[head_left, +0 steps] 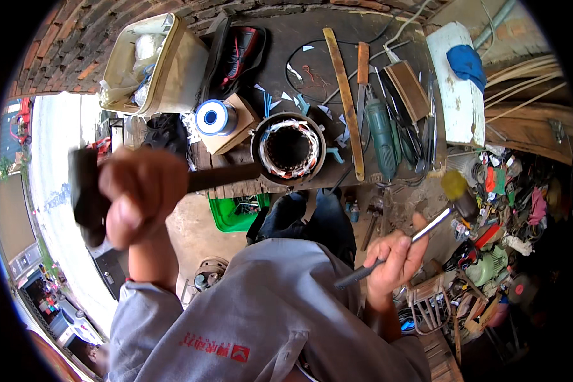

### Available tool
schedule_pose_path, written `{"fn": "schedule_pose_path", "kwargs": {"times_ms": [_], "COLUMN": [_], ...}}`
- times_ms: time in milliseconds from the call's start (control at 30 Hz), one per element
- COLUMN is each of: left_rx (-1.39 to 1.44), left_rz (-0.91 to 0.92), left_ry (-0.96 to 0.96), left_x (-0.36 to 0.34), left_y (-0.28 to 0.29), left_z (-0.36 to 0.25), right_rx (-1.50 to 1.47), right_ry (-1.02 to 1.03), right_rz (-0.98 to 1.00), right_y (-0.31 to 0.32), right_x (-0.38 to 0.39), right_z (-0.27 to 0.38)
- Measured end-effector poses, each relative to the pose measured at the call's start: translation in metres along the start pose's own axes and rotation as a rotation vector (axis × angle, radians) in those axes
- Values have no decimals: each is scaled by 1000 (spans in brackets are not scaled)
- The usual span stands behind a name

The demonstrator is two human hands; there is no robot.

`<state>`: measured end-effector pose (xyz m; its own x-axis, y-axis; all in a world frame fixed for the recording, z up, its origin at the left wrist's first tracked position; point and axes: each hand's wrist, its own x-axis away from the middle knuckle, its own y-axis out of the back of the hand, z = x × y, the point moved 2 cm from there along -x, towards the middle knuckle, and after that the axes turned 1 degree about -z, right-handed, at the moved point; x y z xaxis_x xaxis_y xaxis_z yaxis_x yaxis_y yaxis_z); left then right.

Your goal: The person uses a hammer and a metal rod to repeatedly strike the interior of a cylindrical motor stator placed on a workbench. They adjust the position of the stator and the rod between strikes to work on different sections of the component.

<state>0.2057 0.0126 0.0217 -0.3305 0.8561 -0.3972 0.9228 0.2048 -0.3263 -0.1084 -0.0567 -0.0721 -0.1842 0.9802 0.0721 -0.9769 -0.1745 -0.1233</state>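
Observation:
My left hand (140, 197) is closed on a hammer, its dark head (86, 194) at the left and its handle (226, 175) reaching right toward the bench's front. My right hand (395, 261) grips a slim metal bar tool (430, 226), bright at its upper end and dark at its lower end, held diagonally below the bench. A round motor stator (261, 159) with wound coils and white-and-red lining sits upright at the bench's front edge, between and beyond my hands. Left of it a spool (211, 118) with a blue rim rests on a cardboard box (235, 134).
The wooden bench (280, 51) carries a plastic bucket (118, 89), a black tool bag (219, 76), a long flat strip (344, 102), a green power tool (382, 146) and several hand tools. A green basin (219, 223) lies underneath. Piled scrap (500, 261) fills the right. A brick wall (63, 51) stands behind.

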Motion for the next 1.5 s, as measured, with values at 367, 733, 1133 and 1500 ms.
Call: {"fn": "schedule_pose_path", "kwargs": {"times_ms": [367, 733, 1133, 1500], "left_rx": [-131, 28, 187, -100], "left_rz": [-471, -278, -440, -277], "left_ry": [324, 256, 214, 320], "left_x": [129, 103, 77, 71], "left_y": [1, -46, -138, -142], "left_z": [26, 35, 109, 118], "right_rx": [192, 355, 462, 293], "right_ry": [-23, 58, -147, -234], "right_rz": [193, 560, 1117, 1081], "right_y": [4, 9, -5, 13], "right_x": [1, -30, -68, -93], "right_z": [-10, -14, 1, -14]}}
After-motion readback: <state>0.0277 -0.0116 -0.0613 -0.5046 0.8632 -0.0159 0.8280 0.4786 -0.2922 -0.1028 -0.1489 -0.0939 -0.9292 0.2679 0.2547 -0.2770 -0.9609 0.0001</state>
